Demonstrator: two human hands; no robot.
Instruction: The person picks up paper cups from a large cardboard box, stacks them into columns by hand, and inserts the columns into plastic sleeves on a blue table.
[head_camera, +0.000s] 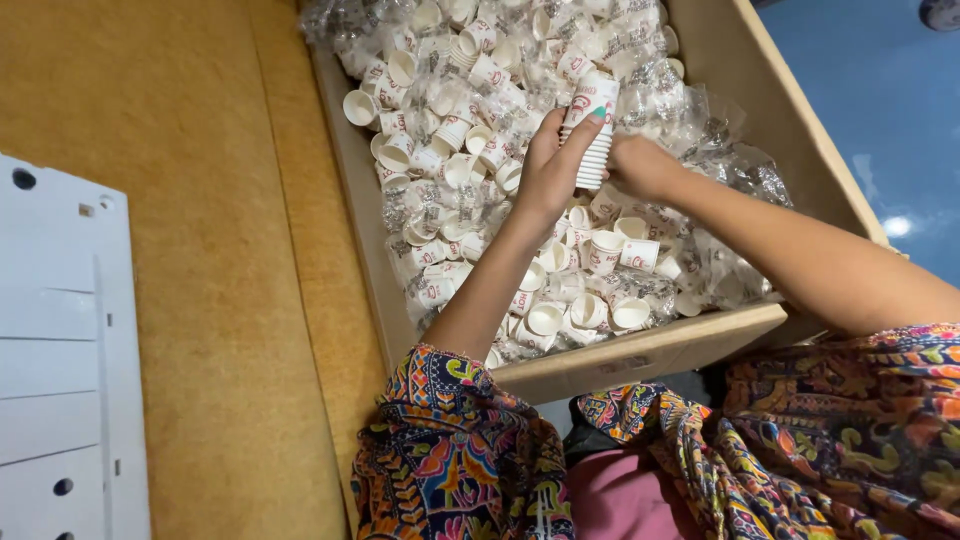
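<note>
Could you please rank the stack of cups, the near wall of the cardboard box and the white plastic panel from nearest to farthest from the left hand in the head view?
From the left hand:
1. Stack of cups, gripped in its fingers, just to its right.
2. Near wall of the cardboard box, below it, toward the person.
3. White plastic panel, far left on the tan surface.

Cardboard box at upper centre to right of frame, filled with loose paper cups on plastic wrap; flat panel at lower left, on mat.
</note>
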